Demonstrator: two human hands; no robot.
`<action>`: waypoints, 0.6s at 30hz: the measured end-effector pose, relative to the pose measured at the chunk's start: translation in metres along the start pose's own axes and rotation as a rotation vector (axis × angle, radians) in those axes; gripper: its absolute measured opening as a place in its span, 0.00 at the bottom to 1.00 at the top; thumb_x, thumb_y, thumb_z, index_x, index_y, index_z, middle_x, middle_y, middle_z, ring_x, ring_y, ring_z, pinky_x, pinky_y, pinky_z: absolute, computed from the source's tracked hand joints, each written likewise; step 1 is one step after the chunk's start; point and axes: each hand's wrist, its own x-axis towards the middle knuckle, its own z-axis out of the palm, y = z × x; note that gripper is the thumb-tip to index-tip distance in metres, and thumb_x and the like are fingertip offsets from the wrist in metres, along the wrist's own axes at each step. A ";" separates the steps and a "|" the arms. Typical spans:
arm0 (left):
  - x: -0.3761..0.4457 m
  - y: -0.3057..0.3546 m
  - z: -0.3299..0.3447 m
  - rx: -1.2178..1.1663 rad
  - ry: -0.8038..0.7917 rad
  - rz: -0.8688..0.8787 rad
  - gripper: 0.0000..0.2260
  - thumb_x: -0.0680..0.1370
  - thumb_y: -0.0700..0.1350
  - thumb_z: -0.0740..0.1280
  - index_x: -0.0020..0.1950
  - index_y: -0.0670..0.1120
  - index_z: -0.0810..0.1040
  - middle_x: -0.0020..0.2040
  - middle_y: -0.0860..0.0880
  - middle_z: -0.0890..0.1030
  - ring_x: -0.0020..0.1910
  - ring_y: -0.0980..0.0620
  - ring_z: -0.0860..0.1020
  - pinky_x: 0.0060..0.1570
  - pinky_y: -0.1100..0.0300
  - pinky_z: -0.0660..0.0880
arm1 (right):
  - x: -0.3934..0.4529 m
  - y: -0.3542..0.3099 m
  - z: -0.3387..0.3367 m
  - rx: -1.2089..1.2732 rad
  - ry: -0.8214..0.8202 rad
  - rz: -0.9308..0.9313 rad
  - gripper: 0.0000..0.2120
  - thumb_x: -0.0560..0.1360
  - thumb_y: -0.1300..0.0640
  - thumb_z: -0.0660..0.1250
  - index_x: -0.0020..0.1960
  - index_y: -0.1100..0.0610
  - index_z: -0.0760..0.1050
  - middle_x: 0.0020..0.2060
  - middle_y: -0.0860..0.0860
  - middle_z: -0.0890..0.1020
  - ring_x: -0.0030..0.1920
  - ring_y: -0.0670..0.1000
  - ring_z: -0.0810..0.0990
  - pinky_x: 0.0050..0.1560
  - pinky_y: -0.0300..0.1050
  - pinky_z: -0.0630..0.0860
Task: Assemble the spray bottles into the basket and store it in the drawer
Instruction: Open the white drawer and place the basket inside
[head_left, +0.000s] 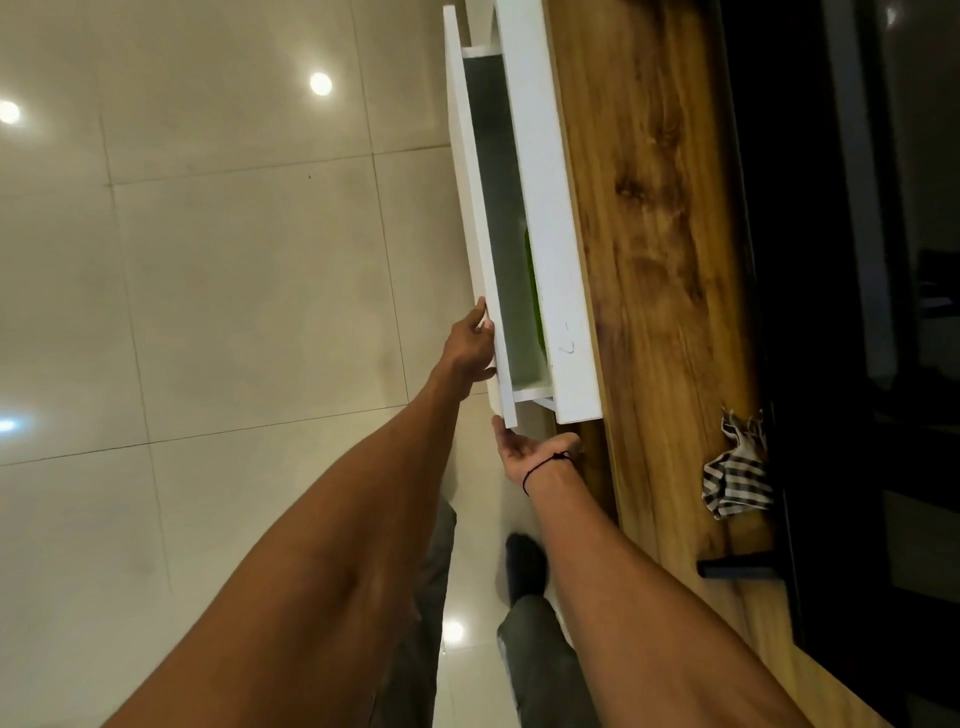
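Observation:
A white drawer (470, 208) stands partly pulled out of a cabinet with a wooden top (660, 208). Inside it, only a thin strip of the green basket (533, 291) shows under the cabinet's white edge; no spray bottles are visible. My left hand (467, 348) lies flat against the outside of the drawer's front panel, fingertips at its upper edge. My right hand (524, 449) is palm-up with relaxed fingers, its fingertips touching the near corner of the front panel. Neither hand holds anything.
A checkered cloth (735, 475) lies on the wooden top near a dark screen or panel (831, 260) along its far side. A glossy tiled floor (234, 260) spreads to the left. My legs and a dark shoe (527, 566) stand close to the cabinet.

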 end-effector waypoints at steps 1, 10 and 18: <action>0.000 0.002 0.005 0.001 0.005 -0.002 0.24 0.89 0.44 0.56 0.86 0.55 0.60 0.83 0.44 0.67 0.79 0.38 0.70 0.73 0.38 0.74 | 0.000 -0.004 -0.001 0.004 0.000 -0.006 0.39 0.83 0.31 0.48 0.84 0.56 0.56 0.80 0.65 0.66 0.73 0.69 0.75 0.65 0.62 0.80; 0.000 0.005 0.036 0.013 -0.009 0.012 0.22 0.89 0.49 0.57 0.85 0.54 0.64 0.81 0.43 0.71 0.76 0.38 0.73 0.70 0.37 0.77 | 0.002 -0.033 0.002 -0.145 -0.023 -0.167 0.26 0.83 0.41 0.60 0.69 0.60 0.71 0.54 0.64 0.81 0.49 0.65 0.83 0.56 0.60 0.85; -0.015 0.010 0.053 0.004 -0.079 0.016 0.26 0.89 0.58 0.48 0.85 0.49 0.62 0.82 0.43 0.69 0.79 0.42 0.69 0.72 0.43 0.74 | -0.006 -0.044 0.004 -0.161 -0.038 -0.216 0.16 0.86 0.53 0.55 0.63 0.61 0.75 0.51 0.61 0.81 0.68 0.66 0.79 0.67 0.58 0.81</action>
